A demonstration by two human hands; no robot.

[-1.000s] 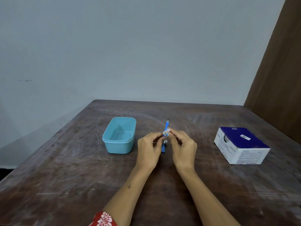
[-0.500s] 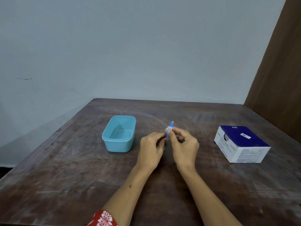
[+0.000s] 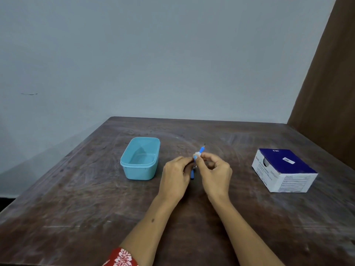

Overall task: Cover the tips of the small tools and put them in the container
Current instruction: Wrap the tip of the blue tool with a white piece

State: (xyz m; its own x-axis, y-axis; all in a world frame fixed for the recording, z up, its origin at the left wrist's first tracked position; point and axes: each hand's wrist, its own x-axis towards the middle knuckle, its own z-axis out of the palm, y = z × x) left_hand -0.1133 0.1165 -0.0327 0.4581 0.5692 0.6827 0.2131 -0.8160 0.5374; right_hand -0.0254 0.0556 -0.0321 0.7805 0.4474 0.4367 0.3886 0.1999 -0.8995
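A thin blue tool (image 3: 201, 150) with a dark pointed tip stands tilted between my two hands over the table's middle. Its tip points up and to the right, bare. My left hand (image 3: 175, 179) pinches the tool's lower part, and the blue end shows below my fingers. My right hand (image 3: 215, 174) pinches a small pale cap or strip (image 3: 196, 155) against the shaft just below the tip. An open light-blue container (image 3: 140, 159) sits on the table to the left of my hands, with nothing in it.
A blue and white cardboard box (image 3: 284, 169) lies at the right of the dark wooden table (image 3: 76, 208). A pale wall stands behind the table and a brown panel (image 3: 330, 83) rises at the right. A red patterned sleeve (image 3: 121, 258) shows at the bottom.
The tool has tilted from near upright to leaning right, and more of its tip now shows above my fingers. Both hands stayed in nearly the same place.
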